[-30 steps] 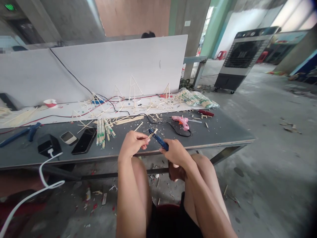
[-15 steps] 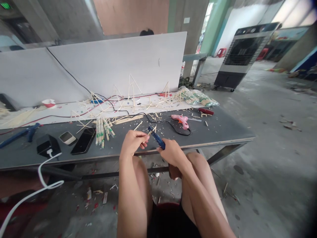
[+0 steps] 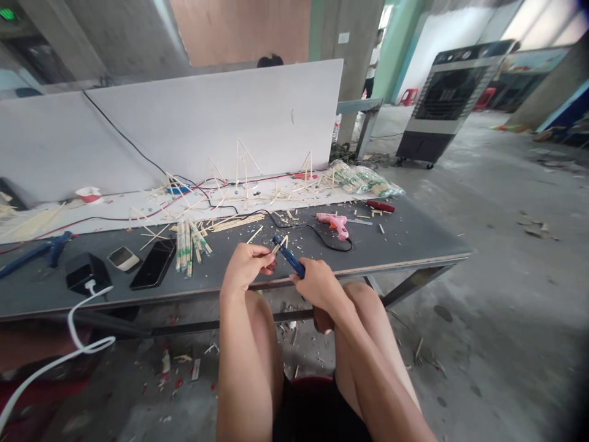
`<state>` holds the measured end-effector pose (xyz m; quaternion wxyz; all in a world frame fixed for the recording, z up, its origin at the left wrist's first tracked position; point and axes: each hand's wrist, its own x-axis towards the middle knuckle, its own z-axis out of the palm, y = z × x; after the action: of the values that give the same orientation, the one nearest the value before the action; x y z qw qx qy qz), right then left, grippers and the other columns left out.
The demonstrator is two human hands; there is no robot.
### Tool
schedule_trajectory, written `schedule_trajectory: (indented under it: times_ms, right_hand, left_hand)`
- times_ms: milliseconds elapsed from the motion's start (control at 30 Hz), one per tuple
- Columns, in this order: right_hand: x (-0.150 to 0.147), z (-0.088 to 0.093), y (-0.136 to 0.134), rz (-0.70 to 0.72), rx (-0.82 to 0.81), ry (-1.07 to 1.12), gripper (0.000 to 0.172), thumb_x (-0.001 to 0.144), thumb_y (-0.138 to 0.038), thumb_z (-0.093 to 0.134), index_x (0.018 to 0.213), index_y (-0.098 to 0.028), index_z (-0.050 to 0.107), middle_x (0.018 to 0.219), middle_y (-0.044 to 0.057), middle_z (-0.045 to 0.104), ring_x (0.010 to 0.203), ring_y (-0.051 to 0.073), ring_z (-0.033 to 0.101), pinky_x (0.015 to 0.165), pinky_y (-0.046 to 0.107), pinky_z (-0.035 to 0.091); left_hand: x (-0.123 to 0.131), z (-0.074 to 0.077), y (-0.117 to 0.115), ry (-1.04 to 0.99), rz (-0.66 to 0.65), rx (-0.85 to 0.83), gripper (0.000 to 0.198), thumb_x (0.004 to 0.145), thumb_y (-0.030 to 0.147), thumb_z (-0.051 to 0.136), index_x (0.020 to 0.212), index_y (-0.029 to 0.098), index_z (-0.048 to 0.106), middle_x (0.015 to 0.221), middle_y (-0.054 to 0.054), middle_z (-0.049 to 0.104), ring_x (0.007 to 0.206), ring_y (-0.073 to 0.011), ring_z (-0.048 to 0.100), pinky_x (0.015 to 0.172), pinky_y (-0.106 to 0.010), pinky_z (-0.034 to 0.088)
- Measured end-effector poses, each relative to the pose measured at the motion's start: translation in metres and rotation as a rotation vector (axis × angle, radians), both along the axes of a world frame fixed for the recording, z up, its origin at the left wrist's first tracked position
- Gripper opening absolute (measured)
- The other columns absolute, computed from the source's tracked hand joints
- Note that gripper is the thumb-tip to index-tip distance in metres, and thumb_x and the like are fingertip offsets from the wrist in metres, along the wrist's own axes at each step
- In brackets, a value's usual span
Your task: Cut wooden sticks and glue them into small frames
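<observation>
My left hand [image 3: 248, 265] is closed in a pinch on a thin wooden stick [image 3: 277, 247] just over the table's front edge. In my right hand [image 3: 319, 283] is a slim blue hand tool [image 3: 291, 258], gripped by its lower end; I cannot make out its exact kind. The tool's upper end meets the stick near my left fingertips. Behind my hands lie a loose stick [image 3: 254, 234] and a pile of sticks [image 3: 237, 221]. To the left sit green-and-white wrapped bundles of sticks [image 3: 184, 248].
A pink glue gun [image 3: 335, 224] with a black cord lies right of centre. Frames of glued sticks [image 3: 243, 175] stand by the white board [image 3: 207, 129]. A phone [image 3: 154, 264], black box [image 3: 89, 272] and blue pliers [image 3: 50, 248] lie left. An air cooler [image 3: 442, 104] stands beyond.
The whole view has shifted slightly. Both hands keep nearly the same pose, with the tool still at the stick. A person now shows in the far doorway.
</observation>
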<state>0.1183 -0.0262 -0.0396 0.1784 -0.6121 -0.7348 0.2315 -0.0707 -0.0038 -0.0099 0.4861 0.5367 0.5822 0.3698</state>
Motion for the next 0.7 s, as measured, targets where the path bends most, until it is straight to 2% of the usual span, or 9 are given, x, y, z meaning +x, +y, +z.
schedule_trajectory:
  times_ms: [200,700]
  right_hand:
    - [-0.0003,-0.0016,-0.002,0.003,-0.014,0.004,0.012,0.082,-0.032,0.06,0.081,-0.02,0.062,0.076,0.007,0.068,0.069,0.021,0.061,0.059,0.028,0.028]
    - [-0.0065,0.0016,-0.0047,-0.031,-0.034,0.041,0.015,0.086,-0.035,0.059,0.083,-0.021,0.062,0.074,0.005,0.068,0.07,0.02,0.06,0.059,0.028,0.028]
  left_hand:
    - [-0.0036,-0.0019,-0.0003,0.139,-0.024,0.073,0.019,0.072,0.031,0.067,0.064,0.014,0.072,0.059,-0.002,0.067,0.05,-0.012,0.057,0.054,-0.023,0.045]
    - [-0.0076,-0.0033,0.0019,0.197,-0.012,0.099,0.02,0.073,0.031,0.066,0.064,0.014,0.072,0.059,-0.003,0.066,0.053,-0.0137,0.058,0.054,-0.023,0.044]
